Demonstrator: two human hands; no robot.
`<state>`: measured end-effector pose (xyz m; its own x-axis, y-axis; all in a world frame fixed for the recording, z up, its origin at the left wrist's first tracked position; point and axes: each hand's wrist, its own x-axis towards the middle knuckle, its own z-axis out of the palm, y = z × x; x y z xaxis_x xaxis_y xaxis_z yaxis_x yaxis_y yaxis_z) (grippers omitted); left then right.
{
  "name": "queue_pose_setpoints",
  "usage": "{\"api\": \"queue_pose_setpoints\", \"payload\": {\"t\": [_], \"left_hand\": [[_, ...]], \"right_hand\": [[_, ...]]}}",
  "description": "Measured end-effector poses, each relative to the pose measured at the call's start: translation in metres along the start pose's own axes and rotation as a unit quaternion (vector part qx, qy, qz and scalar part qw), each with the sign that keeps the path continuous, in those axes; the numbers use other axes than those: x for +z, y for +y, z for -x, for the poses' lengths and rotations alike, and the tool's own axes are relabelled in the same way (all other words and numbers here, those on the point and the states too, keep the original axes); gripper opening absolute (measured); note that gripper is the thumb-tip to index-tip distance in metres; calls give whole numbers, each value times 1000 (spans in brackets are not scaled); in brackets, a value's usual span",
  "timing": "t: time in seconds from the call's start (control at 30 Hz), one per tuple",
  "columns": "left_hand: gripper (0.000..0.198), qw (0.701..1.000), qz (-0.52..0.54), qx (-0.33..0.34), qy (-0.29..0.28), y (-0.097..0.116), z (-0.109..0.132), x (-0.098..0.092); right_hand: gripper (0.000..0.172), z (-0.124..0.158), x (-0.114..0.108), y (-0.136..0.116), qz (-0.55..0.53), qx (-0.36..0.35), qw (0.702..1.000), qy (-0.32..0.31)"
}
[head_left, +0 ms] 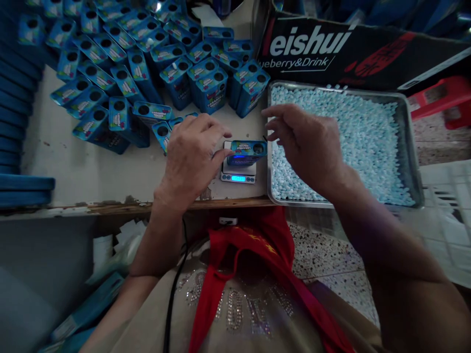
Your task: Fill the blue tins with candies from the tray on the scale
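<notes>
**A:** Where is the blue candy box (246, 152)?

**B:** It lies flat on the pan of the small digital scale (238, 177), hole upward, probably so that the lit readout at the scale's front stays in sight.

**A:** Who has hold of it?

**B:** The left hand (191, 157). Its fingers (225, 156) close lightly on the box's left end, thumb on the near side and forefinger on the far side. That looks like steadying more than lifting.

**A:** And the right hand (305, 142)?

**B:** It hovers just right of the scale, over the near-left part of the metal tray (411, 142). Its fingers (274, 112) are apart and slightly bent, and I see nothing between them. The tray butts against the scale's right side, so the pale blue candies (368, 142) in it sit within a short reach.

**A:** What's behind the scale?

**B:** A crowd of matching boxes (147, 63) stands upright on the tabletop (73, 166), up and to the left, clear of the pan. A printed cardboard carton (349, 54) stands behind the tray.
</notes>
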<state>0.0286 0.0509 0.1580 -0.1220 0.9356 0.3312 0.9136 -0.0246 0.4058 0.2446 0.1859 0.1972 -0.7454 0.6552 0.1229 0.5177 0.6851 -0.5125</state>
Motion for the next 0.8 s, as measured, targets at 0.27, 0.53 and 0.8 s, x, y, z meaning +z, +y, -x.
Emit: {"api": "queue_pose_setpoints", "payload": {"t": [0.27,0.53,0.8], "left_hand": [[17,1000,-18,-18,-4,0,0,5],[22,999,-41,-11,-10,4,-5,6],[28,997,-59,-34,-38,7,-7,3]], "right_hand": [[32,5,38,20,80,-87,993,22],[37,6,48,28,88,-101,991,24],[43,7,40,59,95,-102,984,113]]}}
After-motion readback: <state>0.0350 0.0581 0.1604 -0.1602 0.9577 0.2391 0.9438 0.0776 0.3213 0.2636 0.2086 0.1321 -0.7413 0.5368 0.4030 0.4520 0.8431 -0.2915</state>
